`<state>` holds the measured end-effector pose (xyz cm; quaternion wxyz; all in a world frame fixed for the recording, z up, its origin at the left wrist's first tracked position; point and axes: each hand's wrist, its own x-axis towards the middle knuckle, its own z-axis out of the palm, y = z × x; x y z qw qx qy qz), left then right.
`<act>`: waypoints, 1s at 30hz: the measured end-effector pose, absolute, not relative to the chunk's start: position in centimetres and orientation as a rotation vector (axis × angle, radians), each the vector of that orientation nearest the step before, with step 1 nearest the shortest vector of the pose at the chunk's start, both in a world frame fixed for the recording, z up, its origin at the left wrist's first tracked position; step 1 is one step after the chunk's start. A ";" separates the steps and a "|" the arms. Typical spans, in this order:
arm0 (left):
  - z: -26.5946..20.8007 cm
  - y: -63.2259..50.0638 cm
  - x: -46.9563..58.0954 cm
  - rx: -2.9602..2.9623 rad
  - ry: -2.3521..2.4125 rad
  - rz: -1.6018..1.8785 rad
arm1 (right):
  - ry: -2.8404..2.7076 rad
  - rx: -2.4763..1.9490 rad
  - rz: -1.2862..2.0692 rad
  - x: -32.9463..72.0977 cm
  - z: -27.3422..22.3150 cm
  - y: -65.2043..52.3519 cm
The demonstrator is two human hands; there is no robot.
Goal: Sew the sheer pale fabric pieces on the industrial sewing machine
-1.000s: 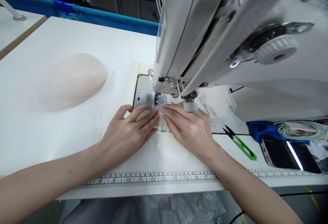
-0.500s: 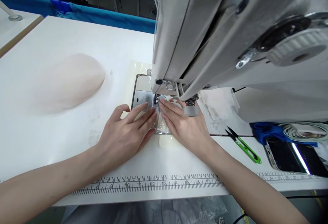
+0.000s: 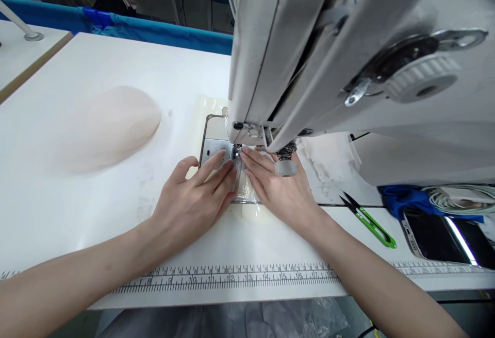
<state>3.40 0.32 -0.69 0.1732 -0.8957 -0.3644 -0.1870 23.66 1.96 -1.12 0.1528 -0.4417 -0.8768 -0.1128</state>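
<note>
Under the head of a sewing machine (image 3: 266, 60), both hands lie on the bed close to the presser foot (image 3: 237, 150). To the left of the foot, my left hand (image 3: 197, 188) rests with fingers stretched out, tips over the metal plate (image 3: 215, 147). My right hand (image 3: 276, 181) lies flat from the other side, its fingertips almost at the foot and part of it behind the machine's knob (image 3: 286, 167). Clear, shiny film (image 3: 245, 191) shows between the hands. Whether thin fabric lies beneath the fingers, I cannot make out.
A sheer beige fabric piece (image 3: 116, 127) lies on the table's left. Rightward are folded white cloth (image 3: 328, 157), green thread snips (image 3: 371, 224), a phone (image 3: 444, 237) and a coiled cable (image 3: 460, 199). A printed ruler (image 3: 247, 277) runs along the front edge.
The hands hold nearly the same place by the presser foot. My view has shifted slightly, so the machine's upper parts appear further left. The pale patch in front of the plate shows less distinctly.
</note>
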 end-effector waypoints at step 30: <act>-0.8 0.6 3.5 -2.538 -1.076 -0.552 | -2.491 -1.303 -0.321 23.6 -1.1 2.2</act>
